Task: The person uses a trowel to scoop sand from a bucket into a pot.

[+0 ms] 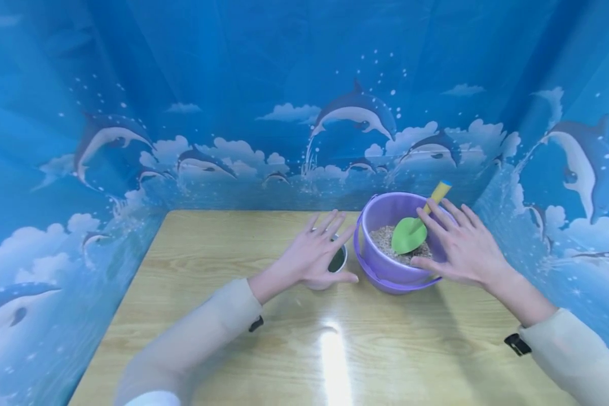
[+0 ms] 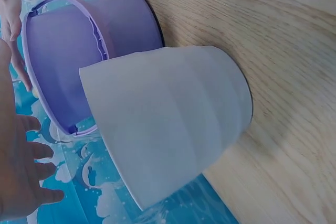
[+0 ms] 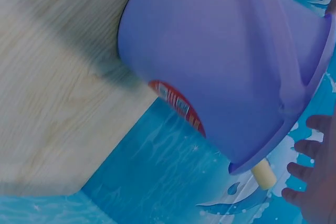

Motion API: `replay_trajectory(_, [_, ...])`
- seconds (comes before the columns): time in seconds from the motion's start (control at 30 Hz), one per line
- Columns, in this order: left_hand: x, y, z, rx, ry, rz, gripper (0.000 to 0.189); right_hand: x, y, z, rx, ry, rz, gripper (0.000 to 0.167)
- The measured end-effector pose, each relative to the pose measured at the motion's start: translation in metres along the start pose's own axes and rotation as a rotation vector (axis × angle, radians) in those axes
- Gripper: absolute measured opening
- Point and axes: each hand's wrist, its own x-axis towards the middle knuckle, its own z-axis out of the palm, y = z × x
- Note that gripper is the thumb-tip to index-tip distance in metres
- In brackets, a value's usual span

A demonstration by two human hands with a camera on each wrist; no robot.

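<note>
A purple bucket (image 1: 393,276) stands on the table with coarse, light-brown granules (image 1: 383,237) inside. Lying on the granules is a toy shovel with a green blade (image 1: 409,235) and a yellow handle (image 1: 438,194) that leans over the bucket's rim. My right hand (image 1: 462,245) is spread above the bucket's right side, near the handle, gripping nothing. To the bucket's left stands a white pot (image 2: 168,119) with something dark inside. Over that pot my left hand (image 1: 317,251) hovers with fingers extended, covering much of it in the head view.
The wooden table (image 1: 208,242) meets a blue dolphin-print curtain (image 1: 233,84) at its back and sides. A bright light reflection (image 1: 335,361) lies on the tabletop near the front. The bucket's purple handle (image 2: 97,32) hangs down along its side.
</note>
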Motion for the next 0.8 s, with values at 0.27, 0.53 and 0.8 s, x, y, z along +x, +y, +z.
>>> replay_trajectory(0.27, [0.020, 0.002, -0.001, -0.005, 0.002, 0.012, 0.109, 0.012, 0.019, 0.001, -0.033, -0.031, -0.084, 0.099])
replay_trajectory(0.53, [0.037, 0.006, -0.002, -0.001, -0.008, 0.008, 0.109, 0.027, 0.037, 0.003, -0.078, -0.024, -0.205, 0.095])
replay_trajectory(0.8, [0.052, 0.011, -0.001, 0.047, -0.021, -0.003, 0.108, 0.039, 0.054, 0.009, -0.131, -0.018, -0.341, 0.090])
